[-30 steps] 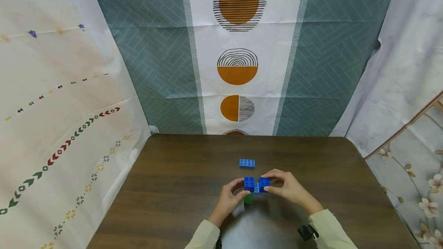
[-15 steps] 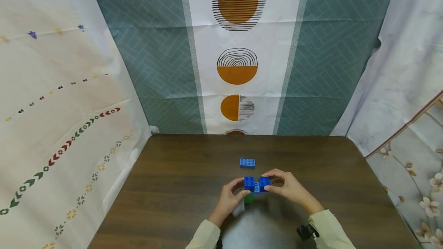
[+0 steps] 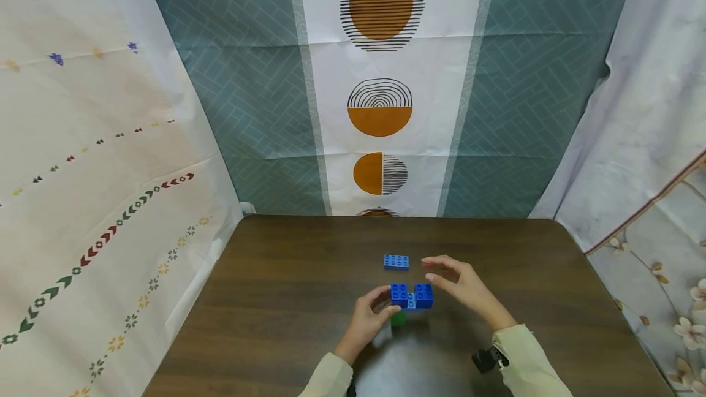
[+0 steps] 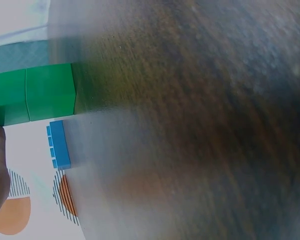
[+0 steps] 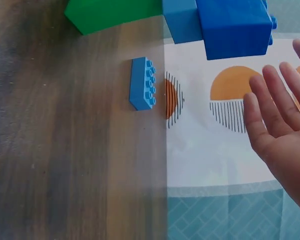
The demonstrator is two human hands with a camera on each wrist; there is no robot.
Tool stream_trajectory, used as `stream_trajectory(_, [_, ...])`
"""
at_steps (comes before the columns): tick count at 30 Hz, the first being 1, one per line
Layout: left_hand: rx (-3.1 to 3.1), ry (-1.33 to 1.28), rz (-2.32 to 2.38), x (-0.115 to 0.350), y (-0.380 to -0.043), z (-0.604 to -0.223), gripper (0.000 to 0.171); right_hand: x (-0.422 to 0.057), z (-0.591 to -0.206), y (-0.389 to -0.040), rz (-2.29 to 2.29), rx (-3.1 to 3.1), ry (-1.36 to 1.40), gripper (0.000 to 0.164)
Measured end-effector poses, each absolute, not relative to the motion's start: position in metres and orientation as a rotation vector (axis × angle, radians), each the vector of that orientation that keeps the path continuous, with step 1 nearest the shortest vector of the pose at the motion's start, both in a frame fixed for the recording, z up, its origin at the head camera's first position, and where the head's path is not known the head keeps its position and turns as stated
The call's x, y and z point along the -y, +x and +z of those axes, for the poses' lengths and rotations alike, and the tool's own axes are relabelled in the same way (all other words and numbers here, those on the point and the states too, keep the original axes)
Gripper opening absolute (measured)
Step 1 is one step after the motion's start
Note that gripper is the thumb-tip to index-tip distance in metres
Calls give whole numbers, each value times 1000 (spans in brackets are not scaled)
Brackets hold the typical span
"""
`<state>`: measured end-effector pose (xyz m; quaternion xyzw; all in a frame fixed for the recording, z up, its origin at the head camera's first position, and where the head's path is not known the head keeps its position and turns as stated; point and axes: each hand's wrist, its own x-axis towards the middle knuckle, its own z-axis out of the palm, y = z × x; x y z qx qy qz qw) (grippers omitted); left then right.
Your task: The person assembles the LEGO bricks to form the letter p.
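Observation:
A small built stack of toy building bricks stands on the table. Two dark blue bricks (image 3: 423, 296) sit side by side with a gap on a lighter blue brick (image 5: 183, 21). Below that, green bricks (image 4: 49, 92) form a column, mostly hidden from above. My left hand (image 3: 364, 318) pinches the left dark blue brick between thumb and fingers. Just right of the stack, my right hand (image 3: 460, 285) hovers apart from it, fingers loosely extended with nothing in them; the right wrist view shows its spread fingers (image 5: 272, 102) clear of the dark blue brick.
A loose light blue brick (image 3: 396, 262) with several studs lies on the brown wooden table (image 3: 287, 299), behind the stack. Fabric curtains hang at the back (image 3: 265, 109) and on both sides of the table.
My right hand has let go of the right dark blue brick and moved up and to the right. The left hand keeps its grip; the stack has stayed in place.

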<state>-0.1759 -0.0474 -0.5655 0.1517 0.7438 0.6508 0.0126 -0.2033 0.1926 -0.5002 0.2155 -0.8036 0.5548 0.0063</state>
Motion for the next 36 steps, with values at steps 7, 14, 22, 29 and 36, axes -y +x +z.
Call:
stream_trajectory(7, [-2277,476,2055,48,-177,-567,37,-189,-491,-217,1706,2462,611,30])
stream_trajectory(14, [-2275,466,2047,47,-176,-566,36,-181,-476,-223,1699,2494,575,33])
stream_trajectory(22, [-2283,508,2052,48,-168,-545,34,-179,-495,-242,1735,2492,566,34])
stream_trajectory(29, [-2245,479,2067,51,-166,-538,34,-179,-539,-269,1834,2521,487,42])
stream_trajectory(36, [-2261,486,2047,51,-165,-537,34,-177,-567,-284,1887,2614,338,45])
